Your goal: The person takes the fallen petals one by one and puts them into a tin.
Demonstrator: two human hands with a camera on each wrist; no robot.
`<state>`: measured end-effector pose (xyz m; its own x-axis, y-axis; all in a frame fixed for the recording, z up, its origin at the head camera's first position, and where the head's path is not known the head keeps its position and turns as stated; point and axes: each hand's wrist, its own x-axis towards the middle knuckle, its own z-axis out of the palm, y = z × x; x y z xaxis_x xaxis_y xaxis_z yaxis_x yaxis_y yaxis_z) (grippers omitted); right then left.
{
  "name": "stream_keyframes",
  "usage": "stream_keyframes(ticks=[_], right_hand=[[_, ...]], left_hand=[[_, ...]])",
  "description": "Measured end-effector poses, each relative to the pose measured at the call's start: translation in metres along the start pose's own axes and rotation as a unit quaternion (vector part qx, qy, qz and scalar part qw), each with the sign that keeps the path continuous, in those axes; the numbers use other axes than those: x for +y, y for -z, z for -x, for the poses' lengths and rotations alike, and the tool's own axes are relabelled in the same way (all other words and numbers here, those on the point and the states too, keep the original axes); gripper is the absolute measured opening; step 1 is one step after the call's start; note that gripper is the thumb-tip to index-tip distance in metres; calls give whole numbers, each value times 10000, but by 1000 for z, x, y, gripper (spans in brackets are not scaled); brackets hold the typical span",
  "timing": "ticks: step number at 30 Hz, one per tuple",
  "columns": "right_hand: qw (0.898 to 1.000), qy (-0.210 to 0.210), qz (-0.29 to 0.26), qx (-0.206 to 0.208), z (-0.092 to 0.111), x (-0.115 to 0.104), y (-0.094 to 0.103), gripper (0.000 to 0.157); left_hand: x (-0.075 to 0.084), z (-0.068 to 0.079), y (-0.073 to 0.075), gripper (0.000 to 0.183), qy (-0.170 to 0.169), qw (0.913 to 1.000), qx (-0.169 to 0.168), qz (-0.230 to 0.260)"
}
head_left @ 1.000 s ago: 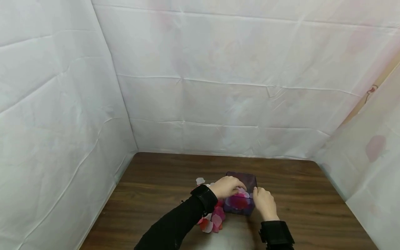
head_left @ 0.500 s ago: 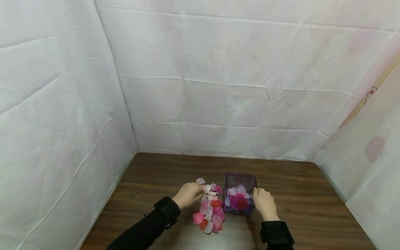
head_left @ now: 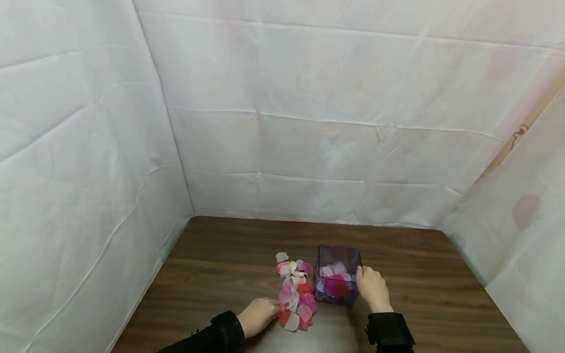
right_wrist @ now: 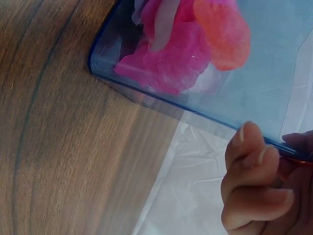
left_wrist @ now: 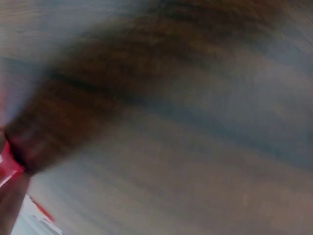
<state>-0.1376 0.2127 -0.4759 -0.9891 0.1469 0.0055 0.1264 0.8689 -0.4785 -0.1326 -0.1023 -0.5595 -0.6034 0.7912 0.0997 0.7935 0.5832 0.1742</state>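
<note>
A spread of pink, white and orange-red artificial flower petals [head_left: 304,300] lies on the wooden table, left of a see-through purple box [head_left: 324,261]. At the spread's near left side, my left hand [head_left: 259,315] pinches a red-pink petal [left_wrist: 9,164], which shows between finger and thumb at the edge of the left wrist view. My right hand [head_left: 373,289] grips the box's right wall at the rim, thumb and fingers on either side of it. Magenta, orange and pale petals [right_wrist: 171,58] lie inside the box.
The brown wooden table [head_left: 423,274] has white sheeting [head_left: 309,147] behind it and on both sides. One pale petal [head_left: 282,257] lies at the far end of the spread. Black bands [head_left: 389,329] circle both wrists.
My left hand has come out of the box, passed the far petals and moved to the near left side of the spread. The right hand stays on the box rim.
</note>
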Motion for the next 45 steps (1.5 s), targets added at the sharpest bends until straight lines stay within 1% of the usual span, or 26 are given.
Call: stream_keyframes(ticks=[1,2,4,6,9,15,17,19,21,23,25,28,31,34,37,39,42,45], right_hand=[[10000,-14,-15,3,0,0,0,36],[10000,-27,-36,-6,0,-1,1,36],[10000,-23,-34,2,-1,-1,2,36],[10000,21,-4,13,-2,-1,4,35],[10000,54,30,76,-3,-1,5,36],[9999,75,84,104,-3,-1,5,35],[9999,67,85,90,-3,-1,4,35],[9999,69,73,82,-3,-1,3,35],[9999,53,76,85,-3,0,3,35],[9999,49,74,77,-3,-1,4,36],[9999,92,92,106,-4,-1,5,35],[9999,67,66,34,-4,-2,6,36],[10000,17,54,-9,-3,-1,7,37],[10000,-20,65,-13,0,-1,7,37],[10000,-44,1,3,0,-1,7,37],[10000,-67,-44,-17,-1,-1,6,37],[9999,-112,-68,-85,-2,0,6,37],[9999,-122,-30,-93,-2,2,6,38]], left_hand=[[0,-1,-3,4,110,9994,298,-126],[-1,-1,-5,12,198,9982,550,-153],[-3,-3,-3,17,466,9956,808,-74],[-4,-5,3,19,700,9929,959,29],[-8,-9,16,18,960,9885,1132,287],[-14,-23,42,10,1355,9750,1609,718],[-15,-30,53,6,1427,9696,1763,923],[-15,-40,63,5,1406,9657,1881,1111],[-14,-53,73,6,1320,9630,1962,1291],[-11,-68,82,8,1171,9616,2019,1447],[-4,-87,90,9,1004,9613,2023,1577],[11,-115,97,13,737,9647,1992,1555],[30,-140,96,16,445,9711,1856,1432],[47,-160,91,15,188,9780,1693,1205],[58,-172,86,13,72,9825,1608,938],[61,-177,84,15,90,9861,1441,821],[63,-180,82,24,132,9930,850,804],[62,-179,81,34,168,9945,296,986]])
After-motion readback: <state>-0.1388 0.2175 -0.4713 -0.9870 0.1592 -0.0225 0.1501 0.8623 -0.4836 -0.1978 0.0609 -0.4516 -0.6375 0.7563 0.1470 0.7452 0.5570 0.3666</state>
